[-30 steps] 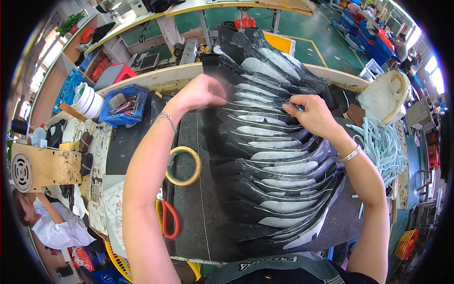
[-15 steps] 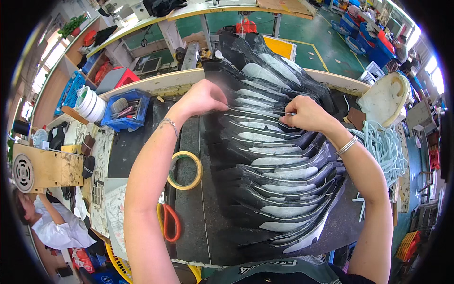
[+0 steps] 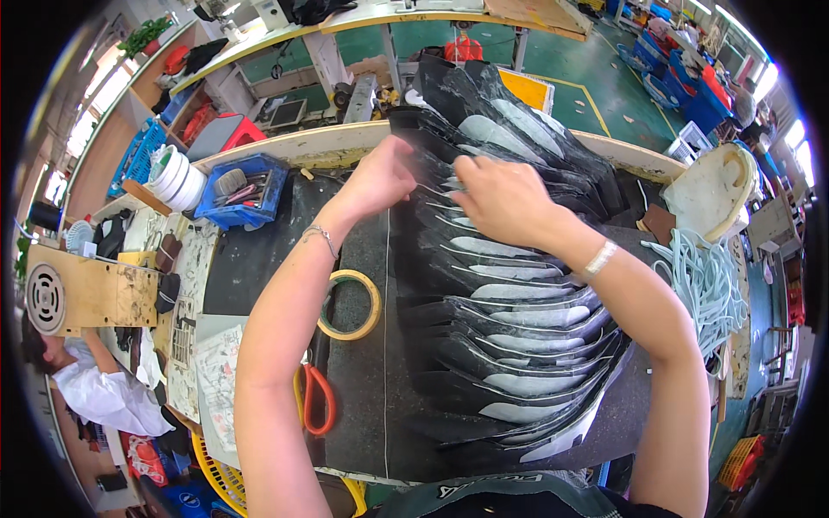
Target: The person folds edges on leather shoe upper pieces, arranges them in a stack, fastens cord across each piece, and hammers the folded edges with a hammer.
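Observation:
Black, leather-like pieces (image 3: 531,318) with pale grey patches and thin white edges lie overlapped in a long row in front of me. Over the left ends of the upper pieces is my left hand (image 3: 380,180), its thumb and fingers bent together. The fingertips blur into the black material, so what they pinch is hidden. My right hand (image 3: 505,198) bends its fingers over the pale patches just to the right, closed at the edge of a piece; its back covers what it grips. Both hands are close together near the far part of the row.
Left of the row lie a tape roll (image 3: 350,305) and red-handled scissors (image 3: 319,399). A blue tool basket (image 3: 241,193) stands at the far left; pale blue strips (image 3: 701,285) pile up on the right. A co-worker in white (image 3: 110,388) is at the left.
My right hand has moved left and away from me, closer to my left hand, and its back now covers several pieces. The view has shifted slightly; my left hand stays near the left ends.

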### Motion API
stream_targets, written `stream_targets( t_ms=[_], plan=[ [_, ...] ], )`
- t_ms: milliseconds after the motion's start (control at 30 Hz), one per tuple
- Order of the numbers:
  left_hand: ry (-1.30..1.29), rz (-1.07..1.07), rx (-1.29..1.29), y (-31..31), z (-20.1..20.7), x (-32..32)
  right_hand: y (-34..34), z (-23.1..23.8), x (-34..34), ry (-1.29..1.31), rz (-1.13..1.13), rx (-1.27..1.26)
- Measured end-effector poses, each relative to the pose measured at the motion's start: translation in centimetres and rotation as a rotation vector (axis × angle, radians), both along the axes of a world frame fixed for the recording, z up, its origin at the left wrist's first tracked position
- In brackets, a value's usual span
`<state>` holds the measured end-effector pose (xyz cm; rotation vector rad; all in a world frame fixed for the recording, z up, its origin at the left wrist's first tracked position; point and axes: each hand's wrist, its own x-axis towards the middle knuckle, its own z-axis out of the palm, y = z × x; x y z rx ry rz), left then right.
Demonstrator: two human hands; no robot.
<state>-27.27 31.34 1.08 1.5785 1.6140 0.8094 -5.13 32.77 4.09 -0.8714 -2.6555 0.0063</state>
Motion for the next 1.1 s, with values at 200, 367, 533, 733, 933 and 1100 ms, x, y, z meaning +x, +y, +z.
stream_targets(
  t_ms=[200,367,533,733,933,1100],
  plan=[
    [0.056,0.039,0.006,-0.1,-0.2,0.2,1.9,0.6,-4.5,-0.280,0.078,0.003],
    [-0.012,0.132,0.027,-1.2,0.6,0.2,2.2,1.5,-2.4,-0.150,-0.027,-0.100],
    [-0.053,0.133,0.030,-1.2,0.4,0.6,1.7,0.4,-3.7,-0.191,0.040,-0.001],
    [-0.116,0.130,0.007,-2.0,1.3,1.2,2.3,1.0,-2.9,-0.245,0.002,-0.046],
    [-0.662,-0.041,-0.177,-4.6,4.4,2.7,1.0,3.1,-0.7,0.182,0.162,-0.738],
    [-0.960,-0.218,-0.428,-10.1,5.2,4.9,2.5,6.3,6.7,0.383,0.027,-0.484]
  ],
)
